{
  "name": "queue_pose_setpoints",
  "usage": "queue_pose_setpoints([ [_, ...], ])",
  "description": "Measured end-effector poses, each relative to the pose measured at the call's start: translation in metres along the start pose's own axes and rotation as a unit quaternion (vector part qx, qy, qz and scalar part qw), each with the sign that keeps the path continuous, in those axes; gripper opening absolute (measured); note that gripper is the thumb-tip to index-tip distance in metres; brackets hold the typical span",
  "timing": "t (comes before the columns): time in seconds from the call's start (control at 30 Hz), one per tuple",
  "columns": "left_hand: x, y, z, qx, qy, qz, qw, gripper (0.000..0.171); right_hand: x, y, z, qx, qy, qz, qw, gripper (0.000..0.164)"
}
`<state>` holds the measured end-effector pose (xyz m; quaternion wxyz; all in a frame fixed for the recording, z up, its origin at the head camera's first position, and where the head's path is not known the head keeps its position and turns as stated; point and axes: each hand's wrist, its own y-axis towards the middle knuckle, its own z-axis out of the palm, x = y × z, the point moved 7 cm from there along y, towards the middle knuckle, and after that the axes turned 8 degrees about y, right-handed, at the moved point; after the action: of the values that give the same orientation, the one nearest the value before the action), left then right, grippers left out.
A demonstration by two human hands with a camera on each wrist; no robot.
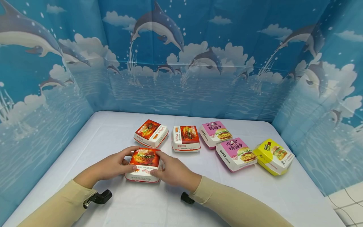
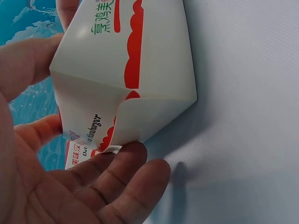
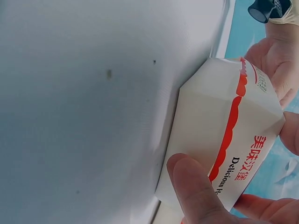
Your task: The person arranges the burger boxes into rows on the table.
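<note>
Both hands are on a red-and-white hamburger box (image 1: 144, 157) at the front left of the table. My left hand (image 1: 112, 165) holds its left side, thumb on the near top edge and index finger at the far corner. From the other side my right hand (image 1: 175, 171) grips it, with its thumb at the near right edge and fingers over the far corner. The left wrist view shows the carton's white side (image 2: 98, 60) with a scalloped red band, several left fingers spread beside it. In the right wrist view, a right fingertip (image 3: 187, 177) lies against the white wall.
Two more red-and-white hamburger boxes, one left (image 1: 150, 132) and one right (image 1: 185, 138), stand behind the held one. To their right sit two pink burger boxes (image 1: 216, 134) (image 1: 236, 154) and a yellow one (image 1: 273, 156). A dolphin-print curtain (image 1: 181, 91) encloses the white table (image 1: 141, 205).
</note>
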<state>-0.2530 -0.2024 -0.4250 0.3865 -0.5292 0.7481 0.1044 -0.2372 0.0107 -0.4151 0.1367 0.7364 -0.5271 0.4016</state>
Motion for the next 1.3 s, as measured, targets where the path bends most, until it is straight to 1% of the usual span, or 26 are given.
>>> queue_pose_setpoints([
  [0.23,-0.0002,0.0002,0.0004,0.001,0.002,-0.008,1.0000,0.081,-0.0015,0.0000,0.0013,-0.005,0.005,-0.003,1.000,0.086],
  [0.47,0.0015,0.0010,0.0012,0.002,0.000,-0.003,1.0000,0.080,-0.0004,-0.0015,0.0017,-0.009,0.004,-0.004,1.000,0.085],
  [0.67,0.0038,0.0021,0.0023,0.002,0.003,-0.005,1.0000,0.080,-0.0002,-0.0021,0.0021,-0.012,0.000,-0.009,1.000,0.083],
  [1.3,-0.0019,-0.0008,0.0012,0.002,0.017,-0.011,0.9998,0.080,-0.0002,-0.0039,0.0025,-0.018,-0.009,-0.013,1.000,0.083],
])
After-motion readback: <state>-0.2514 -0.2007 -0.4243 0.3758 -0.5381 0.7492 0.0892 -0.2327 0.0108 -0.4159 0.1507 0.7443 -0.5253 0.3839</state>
